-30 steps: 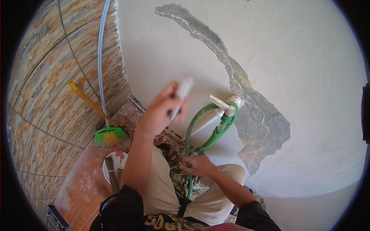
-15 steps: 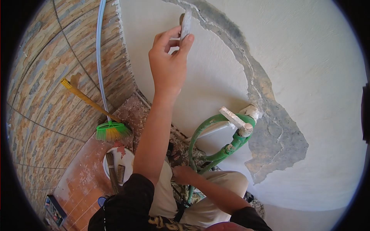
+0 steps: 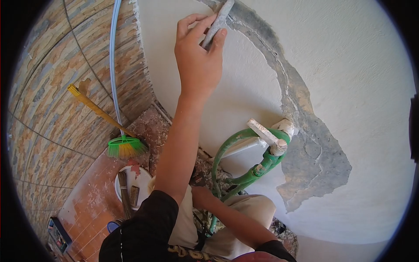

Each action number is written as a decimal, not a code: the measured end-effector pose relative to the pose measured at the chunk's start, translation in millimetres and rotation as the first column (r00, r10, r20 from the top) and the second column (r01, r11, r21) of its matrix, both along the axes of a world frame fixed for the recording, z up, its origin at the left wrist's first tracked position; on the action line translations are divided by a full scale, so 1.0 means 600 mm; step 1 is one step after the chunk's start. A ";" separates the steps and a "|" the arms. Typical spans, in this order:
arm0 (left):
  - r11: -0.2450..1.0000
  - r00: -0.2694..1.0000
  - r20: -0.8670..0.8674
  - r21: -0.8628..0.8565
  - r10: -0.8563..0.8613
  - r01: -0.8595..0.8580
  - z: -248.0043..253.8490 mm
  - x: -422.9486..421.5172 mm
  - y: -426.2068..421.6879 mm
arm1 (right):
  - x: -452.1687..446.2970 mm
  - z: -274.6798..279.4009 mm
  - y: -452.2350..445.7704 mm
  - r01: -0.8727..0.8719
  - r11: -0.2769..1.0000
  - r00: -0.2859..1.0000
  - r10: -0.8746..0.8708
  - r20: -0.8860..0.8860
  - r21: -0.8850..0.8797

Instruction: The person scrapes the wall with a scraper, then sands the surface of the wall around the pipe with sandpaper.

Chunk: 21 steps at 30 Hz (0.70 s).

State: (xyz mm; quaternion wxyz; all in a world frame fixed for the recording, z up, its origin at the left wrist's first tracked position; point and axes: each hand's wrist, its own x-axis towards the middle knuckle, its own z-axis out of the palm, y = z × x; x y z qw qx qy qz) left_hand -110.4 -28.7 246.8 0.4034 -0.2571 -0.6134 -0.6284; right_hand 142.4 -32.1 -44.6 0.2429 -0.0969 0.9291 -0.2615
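My left hand (image 3: 200, 65) is raised in front of the white wall (image 3: 244, 78), closed on a slim, flat grey piece (image 3: 217, 25) pinched between thumb and fingers. Its kind cannot be made out. The upper end of the piece lies over the crack in the bare grey strip (image 3: 279, 61) where the plaster is gone. Low between the knees is my right hand (image 3: 201, 197), close to the green hose (image 3: 215, 168); its fingers are hidden.
A white-caked tap (image 3: 277, 146) with a green fitting juts from the wall. To the left are a green broom (image 3: 126, 146), a yellow-handled tool (image 3: 94, 107), and a white lid (image 3: 142, 194) with brushes. Debris litters the floor. A small box (image 3: 60, 236) stands lower left.
My left hand has shifted slightly right and up along the wall. The grey piece has turned from nearly upright to a rightward slant. The right hand stays low.
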 end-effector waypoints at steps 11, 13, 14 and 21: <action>0.976 0.987 0.088 -0.160 -0.137 0.149 0.005 0.025 0.000 | 0.005 -0.023 0.005 0.023 1.000 1.000 -0.023 0.002 0.001; 0.977 0.980 0.126 -0.127 -0.156 0.172 0.000 0.020 0.003 | 0.008 -0.021 0.005 0.030 1.000 1.000 -0.030 0.006 -0.006; 0.986 0.993 0.071 -0.131 -0.091 0.100 -0.003 0.016 0.007 | 0.010 -0.026 0.006 0.033 0.999 0.999 -0.033 0.006 -0.005; 0.991 0.996 0.051 -0.102 -0.076 0.081 -0.005 0.015 0.014 | 0.015 -0.022 0.014 0.016 1.000 0.998 -0.015 -0.064 0.019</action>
